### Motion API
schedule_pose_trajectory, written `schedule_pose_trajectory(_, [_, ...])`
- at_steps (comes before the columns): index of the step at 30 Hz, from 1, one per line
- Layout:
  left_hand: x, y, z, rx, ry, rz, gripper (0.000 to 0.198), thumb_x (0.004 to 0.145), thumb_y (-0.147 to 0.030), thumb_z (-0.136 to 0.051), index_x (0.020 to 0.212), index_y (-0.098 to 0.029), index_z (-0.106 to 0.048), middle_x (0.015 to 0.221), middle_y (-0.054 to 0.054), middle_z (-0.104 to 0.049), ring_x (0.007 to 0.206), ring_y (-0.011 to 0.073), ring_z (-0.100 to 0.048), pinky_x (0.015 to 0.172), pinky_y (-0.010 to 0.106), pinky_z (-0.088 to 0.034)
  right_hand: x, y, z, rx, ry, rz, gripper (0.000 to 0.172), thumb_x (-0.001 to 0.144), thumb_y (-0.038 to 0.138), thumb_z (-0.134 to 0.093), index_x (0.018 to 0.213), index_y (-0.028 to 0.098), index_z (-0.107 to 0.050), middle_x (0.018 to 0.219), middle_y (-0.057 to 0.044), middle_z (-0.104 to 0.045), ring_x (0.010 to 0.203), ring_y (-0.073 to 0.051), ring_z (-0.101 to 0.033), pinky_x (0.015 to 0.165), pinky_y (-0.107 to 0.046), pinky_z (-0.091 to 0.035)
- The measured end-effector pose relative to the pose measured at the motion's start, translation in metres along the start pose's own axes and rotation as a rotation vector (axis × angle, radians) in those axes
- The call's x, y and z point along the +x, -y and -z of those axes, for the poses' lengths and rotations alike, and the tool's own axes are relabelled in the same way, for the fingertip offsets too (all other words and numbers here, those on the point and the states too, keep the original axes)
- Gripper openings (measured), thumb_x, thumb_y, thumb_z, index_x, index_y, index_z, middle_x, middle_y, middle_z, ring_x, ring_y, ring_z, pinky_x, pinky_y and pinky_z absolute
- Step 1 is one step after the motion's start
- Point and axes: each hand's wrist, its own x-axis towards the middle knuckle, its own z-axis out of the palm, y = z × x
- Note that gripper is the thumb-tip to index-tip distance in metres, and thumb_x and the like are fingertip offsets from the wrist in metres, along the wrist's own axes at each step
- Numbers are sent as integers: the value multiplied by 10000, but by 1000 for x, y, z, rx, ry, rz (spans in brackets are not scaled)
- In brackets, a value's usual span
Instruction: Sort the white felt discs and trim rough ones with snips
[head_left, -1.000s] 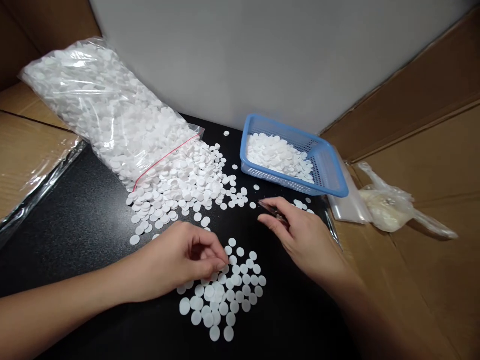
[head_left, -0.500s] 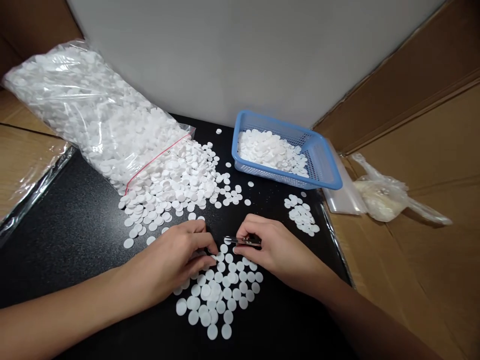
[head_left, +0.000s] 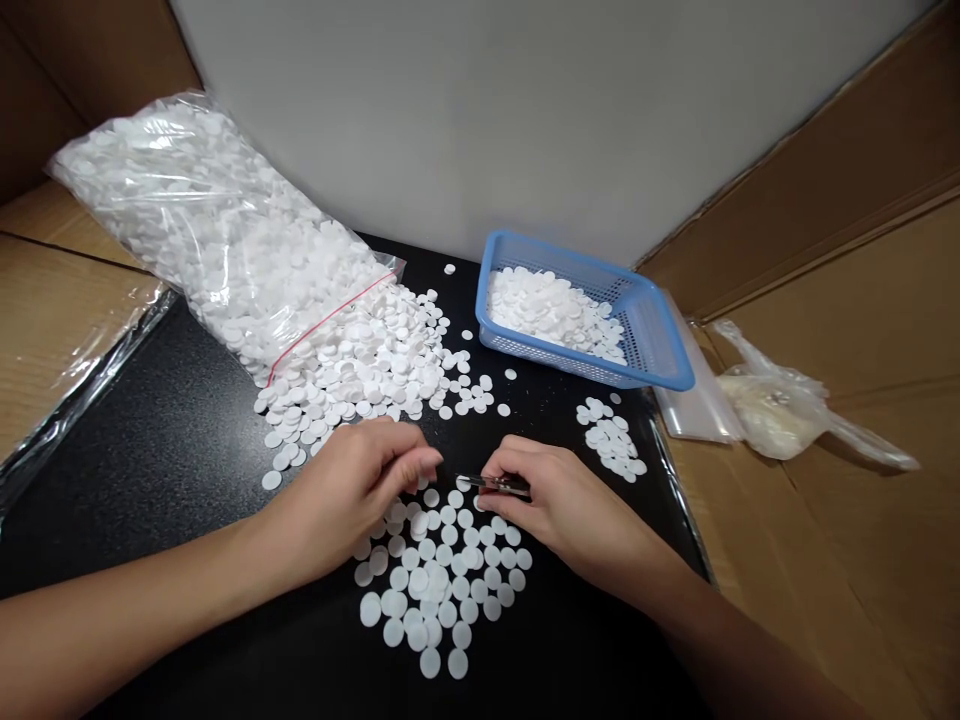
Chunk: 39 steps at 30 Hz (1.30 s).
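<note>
My right hand (head_left: 551, 490) is closed on a nail clipper (head_left: 495, 484), a small shiny metal one. Its tip points left, beside a white disc. My left hand (head_left: 367, 470) is to the left of the clipper, apart from it, with thumb and curled fingers drawn together. Whatever may be pinched there is hidden. Below and between both hands, many flat round white discs (head_left: 448, 614) lie loosely spread on the black tabletop (head_left: 300, 660), some overlapping.
A large clear zip bag (head_left: 217, 230) spills white discs at the back left. The blue basket (head_left: 592, 370) behind my right hand holds more. A small disc cluster (head_left: 611, 440) lies right of it. Further right are flat plastic bags (head_left: 701, 405) and a knotted bag (head_left: 772, 410) on cardboard.
My left hand has lifted slightly and its fingers have drawn together, away from the discs. My right hand keeps its hold on the nail clipper. The whole view has shifted a little.
</note>
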Motion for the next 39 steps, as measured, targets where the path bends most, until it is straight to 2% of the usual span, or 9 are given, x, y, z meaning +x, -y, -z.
schedule_pose_trajectory(4, [1, -3, 2, -139, -108, 45, 126, 947, -287, -561, 979, -218, -661, 836, -20, -683, 781, 145, -625, 688, 249, -458, 0, 3, 1, 140, -54, 22, 141, 846, 124, -666, 750, 206, -604, 793, 25, -588, 681, -126, -539, 605, -257, -383])
schedule_pose_trajectory(7, [1, -5, -7, -334, 30, 87, 196, 846, -265, -694, 1031, -204, -679, 933, 7, -720, 863, 167, -671, 758, 267, -505, -1, 11, 0, 315, -121, 69, 156, 834, 149, -658, 708, 204, -583, 759, 27, -577, 689, -122, -544, 606, -242, -404])
schedule_pose_trajectory(10, [-1, -5, -16, -586, 171, 206, 186, 833, -263, -721, 984, -160, -689, 873, 33, -753, 831, 167, -708, 747, 261, -536, -2, 20, -5, 416, -161, 91, 142, 808, 166, -660, 695, 202, -583, 737, 25, -580, 661, -117, -540, 562, -227, -402])
schedule_pose_trajectory(13, [-1, -5, -18, -771, 196, 302, 152, 843, -271, -737, 892, -131, -704, 771, 45, -774, 747, 137, -724, 706, 219, -548, -2, 22, -9, 472, -226, 90, 129, 820, 219, -673, 713, 198, -604, 745, 12, -606, 658, -122, -563, 557, -225, -431])
schedule_pose_trajectory(15, [-1, -5, -15, -893, 174, 356, 188, 809, -280, -789, 897, -127, -723, 756, 51, -785, 733, 125, -736, 708, 196, -560, -2, 20, -9, 481, -291, 91, 95, 864, 293, -665, 853, 199, -664, 813, -9, -649, 699, -139, -601, 594, -238, -479])
schedule_pose_trajectory(18, [0, -7, -9, -1047, 113, 447, 261, 745, -288, -858, 925, -128, -758, 771, 59, -796, 763, 130, -757, 741, 185, -582, -5, 16, -9, 349, -355, 173, 291, 968, 332, -553, 1201, 213, -679, 929, -42, -671, 808, -164, -639, 687, -271, -528])
schedule_pose_trajectory(21, [0, -7, -6, -1115, 63, 496, 255, 716, -267, -883, 905, -126, -784, 798, 71, -801, 782, 134, -765, 780, 181, -595, -7, 14, -11, 181, -404, 289, 383, 1022, 276, -459, 1366, 214, -616, 869, -37, -638, 745, -147, -622, 642, -266, -521])
schedule_pose_trajectory(30, [2, -5, -5, -1121, 74, 522, 223, 711, -255, -886, 860, -118, -794, 788, 83, -798, 761, 137, -769, 750, 162, -595, -7, 17, -20, -66, -521, 436, 345, 999, 144, -514, 1309, 160, -665, 759, -30, -619, 647, -129, -569, 554, -256, -465])
schedule_pose_trajectory(39, [-2, -5, -5, -1135, 110, 509, 211, 699, -215, -886, 841, -105, -776, 727, 65, -777, 688, 126, -750, 689, 164, -581, -9, 17, -17, -269, -556, 490, 328, 1005, 159, -512, 1277, 198, -691, 709, -15, -636, 624, -121, -563, 543, -240, -449])
